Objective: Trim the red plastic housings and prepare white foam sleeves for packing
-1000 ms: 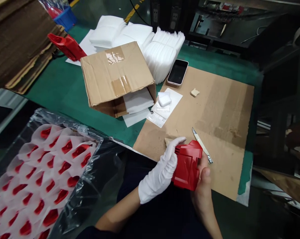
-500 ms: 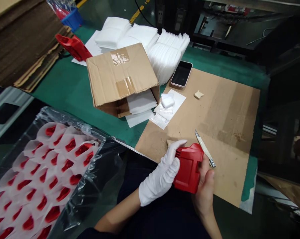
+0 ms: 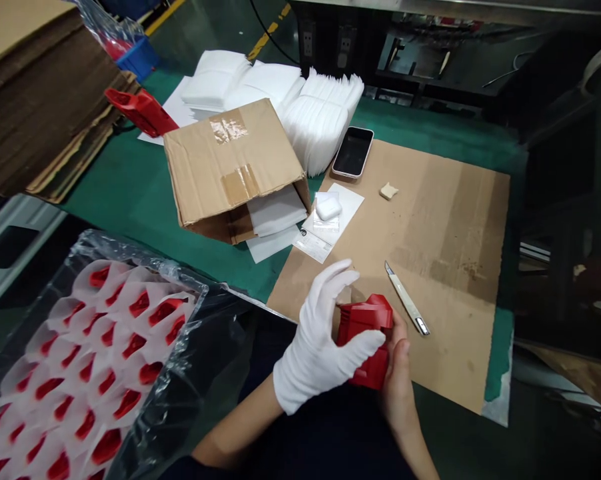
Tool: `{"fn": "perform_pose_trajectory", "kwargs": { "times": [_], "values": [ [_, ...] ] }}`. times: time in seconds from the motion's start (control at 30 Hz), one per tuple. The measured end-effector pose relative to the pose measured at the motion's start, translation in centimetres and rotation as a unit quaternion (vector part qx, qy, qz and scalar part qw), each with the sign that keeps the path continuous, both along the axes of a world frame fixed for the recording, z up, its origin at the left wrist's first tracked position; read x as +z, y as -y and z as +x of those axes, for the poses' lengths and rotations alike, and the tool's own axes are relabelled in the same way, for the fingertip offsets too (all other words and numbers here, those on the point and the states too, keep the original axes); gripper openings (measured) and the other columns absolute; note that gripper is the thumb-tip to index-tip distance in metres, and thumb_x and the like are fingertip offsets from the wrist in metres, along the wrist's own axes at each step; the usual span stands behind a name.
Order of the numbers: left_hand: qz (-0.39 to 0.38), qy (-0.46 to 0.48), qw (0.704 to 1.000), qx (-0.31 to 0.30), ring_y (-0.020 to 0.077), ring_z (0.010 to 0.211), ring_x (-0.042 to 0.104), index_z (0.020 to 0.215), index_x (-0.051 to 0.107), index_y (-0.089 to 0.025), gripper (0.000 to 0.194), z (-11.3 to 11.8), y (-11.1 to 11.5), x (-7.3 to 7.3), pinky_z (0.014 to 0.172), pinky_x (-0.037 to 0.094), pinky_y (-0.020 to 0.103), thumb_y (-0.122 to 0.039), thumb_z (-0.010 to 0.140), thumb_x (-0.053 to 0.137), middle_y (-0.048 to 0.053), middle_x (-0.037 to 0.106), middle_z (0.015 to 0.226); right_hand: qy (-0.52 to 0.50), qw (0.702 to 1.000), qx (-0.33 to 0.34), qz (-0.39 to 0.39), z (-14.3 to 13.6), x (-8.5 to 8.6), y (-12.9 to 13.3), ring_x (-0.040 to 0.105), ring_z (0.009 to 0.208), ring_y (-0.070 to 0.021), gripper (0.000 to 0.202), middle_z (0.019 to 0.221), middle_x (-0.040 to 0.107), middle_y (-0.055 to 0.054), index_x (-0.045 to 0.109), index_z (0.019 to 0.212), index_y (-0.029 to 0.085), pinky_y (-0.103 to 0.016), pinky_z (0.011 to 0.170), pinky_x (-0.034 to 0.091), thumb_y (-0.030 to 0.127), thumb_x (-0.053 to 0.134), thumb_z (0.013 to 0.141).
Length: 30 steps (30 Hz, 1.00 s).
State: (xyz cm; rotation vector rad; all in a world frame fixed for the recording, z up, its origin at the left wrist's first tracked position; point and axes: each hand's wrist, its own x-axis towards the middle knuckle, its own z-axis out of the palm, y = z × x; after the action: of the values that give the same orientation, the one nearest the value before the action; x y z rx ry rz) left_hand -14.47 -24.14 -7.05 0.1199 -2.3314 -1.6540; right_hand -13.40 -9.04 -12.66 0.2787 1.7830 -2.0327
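Observation:
A red plastic part is held low over the near edge of the cardboard sheet. My bare right hand wraps round its right side. My left hand, in a white glove, lies against its left side with fingers spread and thumb across the front, hiding part of it. To the right of the part, a knife with a pale handle rests on the cardboard. Behind my hands lie a printed white paper and a small white case.
An open carton stands on the green table, with stacks of white foam sheets behind it. A phone lies beside them. At lower left is a plastic-lined box of wrapped red parts.
My left hand has opened, its fingers lifting off the part and its thumb spreading across the front. The red part has turned in my right hand. The camera view has shifted slightly.

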Motion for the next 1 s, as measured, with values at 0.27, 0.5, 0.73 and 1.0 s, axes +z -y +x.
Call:
{"fn": "perform_pose_trajectory", "kwargs": {
  "times": [0.27, 0.5, 0.73, 1.0],
  "values": [
    [0.135, 0.226, 0.964, -0.047, 0.0314, 0.123, 0.057, 0.143, 0.042, -0.025, 0.099, -0.8, -1.2, -1.1, 0.107, 0.047, 0.052, -0.034, 0.058, 0.092, 0.013, 0.054, 0.140, -0.040, 0.999, 0.007, 0.010, 0.0, 0.1, 0.5, 0.051, 0.134, -0.0271, 0.063, 0.149, 0.048, -0.007, 0.042, 0.146, 0.034, -0.045, 0.108, 0.044, 0.071, 0.029, 0.098],
    [0.157, 0.181, 0.971, 0.019, 0.0251, 0.111, 0.063, 0.130, 0.058, -0.025, 0.082, -0.5, -1.7, -1.6, 0.100, 0.052, 0.042, -0.028, 0.056, 0.093, 0.006, 0.064, 0.123, -0.074, 0.997, 0.006, 0.000, 1.0, 0.0, 1.2, 0.054, 0.129, -0.0304, 0.078, 0.146, 0.051, -0.011, 0.042, 0.147, 0.030, -0.046, 0.101, 0.048, 0.082, 0.028, 0.090],
    [0.194, 0.271, 0.943, -0.026, 0.0239, 0.097, 0.067, 0.123, 0.070, -0.024, 0.070, -1.1, -1.2, -1.3, 0.092, 0.055, 0.037, -0.026, 0.057, 0.091, 0.003, 0.072, 0.108, -0.099, 0.992, 0.031, 0.069, 1.8, -0.3, 0.6, 0.051, 0.132, -0.0323, 0.088, 0.145, 0.048, -0.015, 0.038, 0.150, 0.023, -0.050, 0.108, 0.043, 0.085, 0.028, 0.088],
    [0.229, 0.282, 0.929, -0.073, 0.0172, 0.084, 0.065, 0.093, 0.071, -0.019, 0.035, -1.7, -0.9, -1.8, 0.078, 0.051, 0.026, -0.021, 0.061, 0.085, -0.001, 0.070, 0.089, -0.154, 0.979, 0.048, 0.120, 1.7, -0.3, 1.0, 0.054, 0.129, -0.0262, 0.071, 0.142, 0.049, -0.012, 0.039, 0.148, 0.025, -0.044, 0.107, 0.046, 0.073, 0.027, 0.097]
  ]
}}
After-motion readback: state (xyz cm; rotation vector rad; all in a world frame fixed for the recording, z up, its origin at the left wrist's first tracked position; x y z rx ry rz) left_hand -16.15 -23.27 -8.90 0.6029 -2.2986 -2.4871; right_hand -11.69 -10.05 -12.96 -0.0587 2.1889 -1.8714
